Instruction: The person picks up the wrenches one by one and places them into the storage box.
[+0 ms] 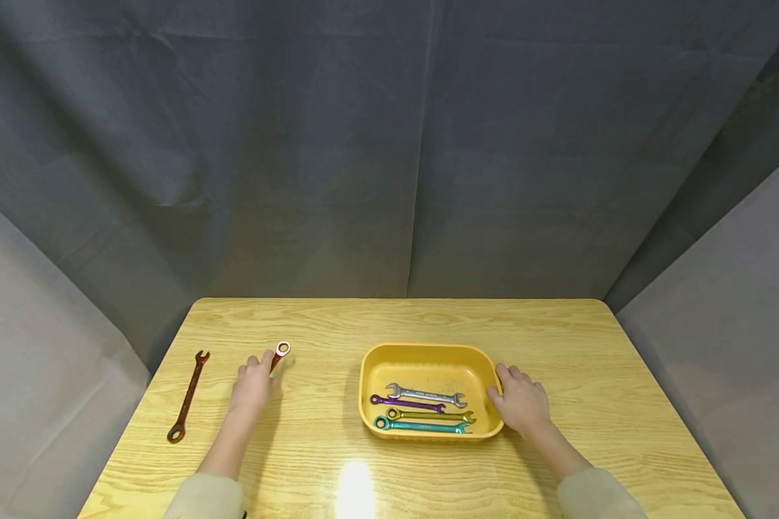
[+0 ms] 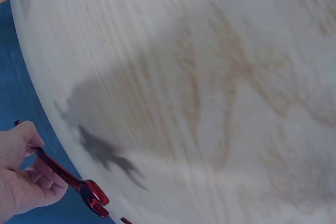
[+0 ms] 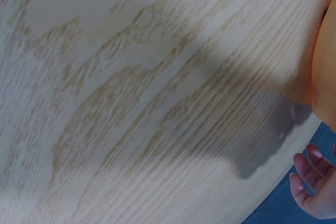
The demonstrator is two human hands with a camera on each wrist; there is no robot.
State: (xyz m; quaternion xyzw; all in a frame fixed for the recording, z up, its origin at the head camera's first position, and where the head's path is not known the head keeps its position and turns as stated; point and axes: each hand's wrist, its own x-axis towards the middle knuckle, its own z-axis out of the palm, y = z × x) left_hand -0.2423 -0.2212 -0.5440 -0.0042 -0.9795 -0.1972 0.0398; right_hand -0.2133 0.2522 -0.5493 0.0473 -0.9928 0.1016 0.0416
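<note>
On the left side of the table, my left hand pinches a red wrench. Its ring end sticks out past the fingers in the head view, and its open jaw end shows below the hand in the left wrist view. My right hand rests at the right end of a yellow plastic bin, thumb at the rim and the other fingers loosely bent outside it. Inside the bin lie a silver wrench, a purple wrench, a gold-green wrench and a teal wrench, roughly side by side.
A dark red wrench lies on the wooden table left of my left hand. Grey curtain hangs behind the table, and pale panels stand at both sides. Beside my left sleeve, a small dark tip shows at the bottom edge.
</note>
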